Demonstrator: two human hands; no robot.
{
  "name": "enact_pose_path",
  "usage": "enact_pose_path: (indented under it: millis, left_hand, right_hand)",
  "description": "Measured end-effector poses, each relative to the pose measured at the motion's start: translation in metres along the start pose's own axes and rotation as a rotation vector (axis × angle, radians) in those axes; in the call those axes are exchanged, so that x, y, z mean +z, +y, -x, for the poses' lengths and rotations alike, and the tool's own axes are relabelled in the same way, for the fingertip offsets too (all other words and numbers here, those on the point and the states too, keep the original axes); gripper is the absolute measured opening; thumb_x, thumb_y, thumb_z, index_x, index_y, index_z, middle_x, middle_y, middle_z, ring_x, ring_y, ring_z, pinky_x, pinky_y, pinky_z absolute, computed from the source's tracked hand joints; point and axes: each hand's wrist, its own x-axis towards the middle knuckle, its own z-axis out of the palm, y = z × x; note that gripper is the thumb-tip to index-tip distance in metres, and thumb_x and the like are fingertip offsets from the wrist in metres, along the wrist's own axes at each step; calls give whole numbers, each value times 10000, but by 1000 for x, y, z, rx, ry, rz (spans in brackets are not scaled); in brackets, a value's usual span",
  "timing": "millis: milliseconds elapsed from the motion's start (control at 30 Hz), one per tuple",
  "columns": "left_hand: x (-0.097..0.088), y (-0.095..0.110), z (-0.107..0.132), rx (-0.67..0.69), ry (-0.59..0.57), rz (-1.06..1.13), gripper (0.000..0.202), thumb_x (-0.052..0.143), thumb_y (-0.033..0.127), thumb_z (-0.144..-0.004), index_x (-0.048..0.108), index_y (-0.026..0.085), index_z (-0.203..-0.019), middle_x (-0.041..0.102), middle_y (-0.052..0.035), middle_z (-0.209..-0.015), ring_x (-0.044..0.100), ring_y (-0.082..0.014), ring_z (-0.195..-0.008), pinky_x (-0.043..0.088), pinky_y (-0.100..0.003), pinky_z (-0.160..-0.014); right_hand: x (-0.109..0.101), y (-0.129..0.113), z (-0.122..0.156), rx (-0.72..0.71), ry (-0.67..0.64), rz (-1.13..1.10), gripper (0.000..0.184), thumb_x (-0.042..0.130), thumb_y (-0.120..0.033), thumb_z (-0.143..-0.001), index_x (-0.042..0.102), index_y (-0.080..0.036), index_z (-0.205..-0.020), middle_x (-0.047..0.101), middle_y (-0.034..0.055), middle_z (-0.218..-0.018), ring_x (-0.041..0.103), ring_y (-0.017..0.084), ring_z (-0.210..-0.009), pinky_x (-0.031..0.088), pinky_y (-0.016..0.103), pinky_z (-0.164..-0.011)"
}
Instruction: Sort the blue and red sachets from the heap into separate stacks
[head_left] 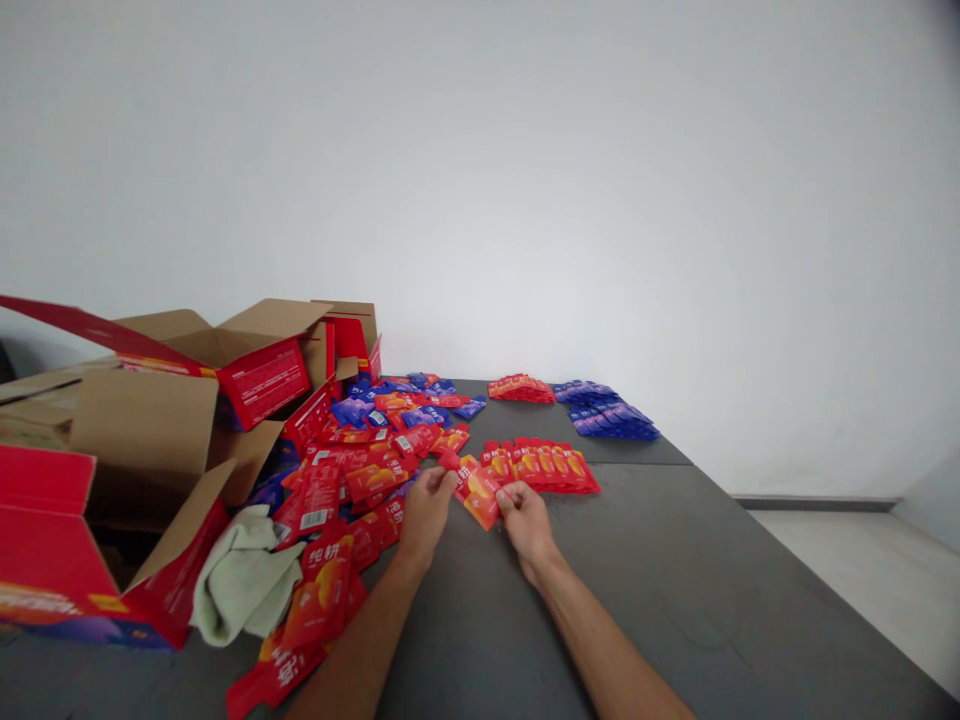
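My left hand [424, 510] and my right hand [525, 518] are close together over a dark grey table [660, 580]. Both pinch a few red sachets [480, 492] between their fingertips. Just beyond them lies a fanned row of red sachets [547, 465]. A loose heap of red and purple sachets [375, 450] spreads to the left of my left hand.
Open red-and-brown cardboard boxes [150, 420] crowd the left side. A pale green cloth [244, 580] lies by the nearest box. At the far edge sit a small red sachet stack [521, 388] and a purple sachet row [611, 412]. A white wall stands behind.
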Motion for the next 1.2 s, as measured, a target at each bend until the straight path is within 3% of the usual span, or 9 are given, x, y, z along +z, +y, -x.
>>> enact_pose_path:
  millis: [133,300,500,600,667,733,800,967,1200]
  left_hand:
    - [-3,2,2,17,18,33,360,604,515,-798,629,162,-730,597,19,-652,527,-128,-622,382,-226,-576]
    - [-3,6,1,-61,67,115,322,648,468,-770,590,161,-691,572,35,-606,520,-109,-575,386,-208,-545]
    - [9,9,11,-307,-212,356,277,736,353,-725,628,145,-873,714,-62,-814,669,-151,-634,548,-285,-625]
    - [10,8,14,-274,-227,349,241,760,291,-706,635,130,-835,729,-90,-836,690,-169,-647,573,-306,-632]
    - [9,6,13,-253,-178,340,222,753,269,-710,643,124,-837,735,-96,-843,696,-174,-648,578,-306,-623]
    - [8,2,10,-236,-146,320,216,740,262,-715,652,119,-851,740,-96,-837,697,-177,-645,576,-298,-608]
    - [7,-1,8,-211,-132,295,224,727,274,-719,661,115,-862,741,-92,-815,697,-179,-637,569,-290,-597]
    - [9,-7,7,-163,-129,235,278,718,335,-714,684,113,-879,745,-90,-802,695,-182,-637,551,-274,-585]
    - [13,-10,7,-139,-141,236,294,694,323,-741,692,108,-941,752,-94,-838,691,-169,-641,551,-261,-590]
  right_hand:
    - [2,-2,3,-20,-80,64,213,602,-396,-765,536,-200,-716,534,-42,-591,472,123,-563,359,228,-547]
    - [4,-6,7,-27,-96,104,210,612,-382,-747,547,-189,-692,557,-32,-621,482,120,-587,374,233,-579]
    - [5,-7,6,22,-62,-14,302,610,-485,-811,569,-188,-778,589,-21,-599,504,129,-544,379,237,-542]
    - [5,-8,8,-74,-63,80,296,584,-477,-849,600,-182,-879,659,17,-706,588,161,-619,458,271,-613]
    - [7,-11,13,-219,-39,224,301,595,-411,-852,615,-183,-1048,703,63,-928,650,196,-800,506,315,-752]
    - [10,-14,20,-384,-33,392,405,636,-344,-824,594,-193,-1197,668,97,-1151,630,233,-1023,486,365,-921]
    - [15,-16,27,-490,-57,550,483,683,-320,-790,593,-191,-1247,624,118,-1251,575,266,-1143,447,402,-1006]
    - [20,-15,35,-505,-4,796,470,710,-305,-790,630,-167,-1232,599,154,-1294,530,305,-1183,414,438,-1030]
    - [18,-18,32,-490,3,866,436,703,-320,-818,638,-181,-1225,685,116,-1151,570,292,-1038,443,396,-934]
